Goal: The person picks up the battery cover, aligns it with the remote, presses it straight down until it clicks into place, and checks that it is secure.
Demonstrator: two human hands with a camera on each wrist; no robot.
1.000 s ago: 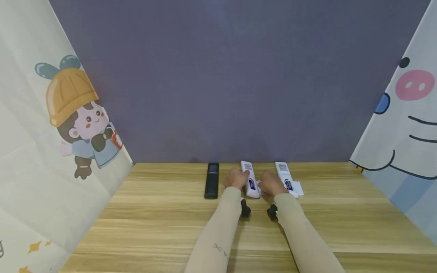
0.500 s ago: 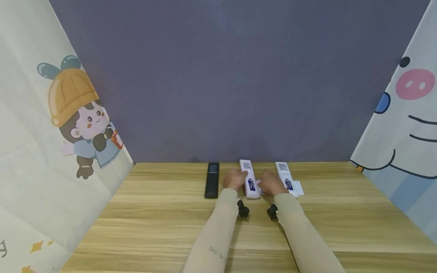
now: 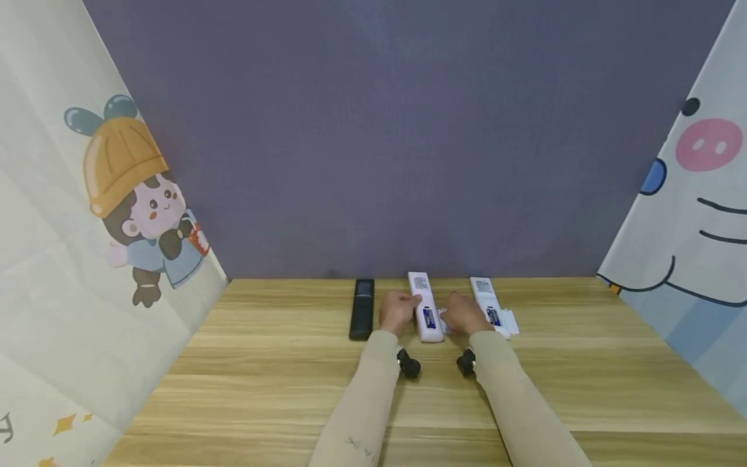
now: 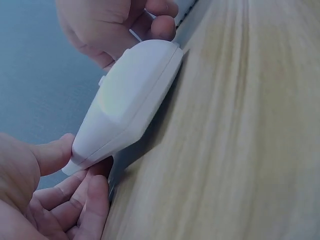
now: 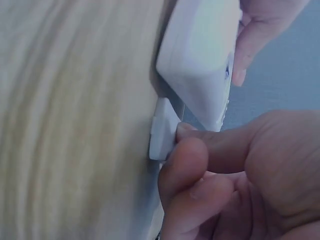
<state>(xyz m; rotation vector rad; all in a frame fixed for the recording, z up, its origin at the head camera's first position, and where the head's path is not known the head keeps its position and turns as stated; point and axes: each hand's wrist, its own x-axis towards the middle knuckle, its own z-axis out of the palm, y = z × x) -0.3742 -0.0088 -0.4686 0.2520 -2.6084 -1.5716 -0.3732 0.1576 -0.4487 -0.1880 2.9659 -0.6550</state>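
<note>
A white remote control (image 3: 426,299) lies back up, its battery compartment uncovered and blue batteries (image 3: 429,318) inside. My left hand (image 3: 398,311) pinches its left side between thumb and fingers. In the left wrist view the thumb presses the edge of the white remote control (image 4: 127,95), with fingertips beneath it. Just to its right, my right hand (image 3: 465,314) holds a small white battery cover (image 5: 162,132) between thumb and index finger. That cover is mostly hidden by the hand in the head view.
A second white remote control (image 3: 484,295) with exposed batteries lies right of my right hand, a loose white cover (image 3: 510,320) beside it. Left of my left hand lies a black remote control (image 3: 362,310). A grey panel (image 3: 373,143) rises behind the wooden table (image 3: 262,389).
My left hand has shifted slightly left and its grip has moved along the remote's edge. The middle remote has turned a little, its far end going left. The right hand stays put.
</note>
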